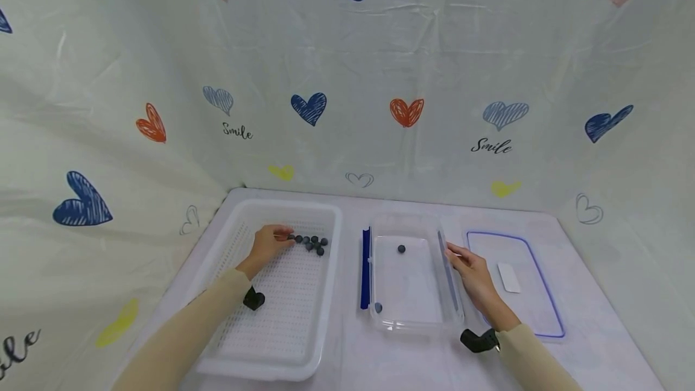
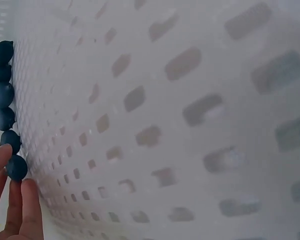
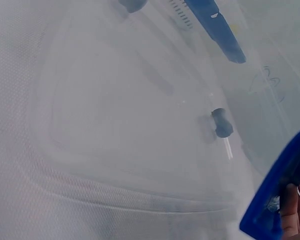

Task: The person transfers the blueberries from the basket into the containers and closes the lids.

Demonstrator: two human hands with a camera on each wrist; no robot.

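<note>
Beige sleeves [image 1: 195, 326], black wrist cameras [image 1: 478, 341]

One basket [image 1: 282, 324], one box [image 1: 407, 285], one lid [image 1: 534, 303]

Pale sheeting [image 1: 347, 65] printed with colourful hearts [image 1: 309, 108] and "Smile" lettering [image 1: 237, 131] surrounds a whitish worktop [image 1: 350, 336].
</note>
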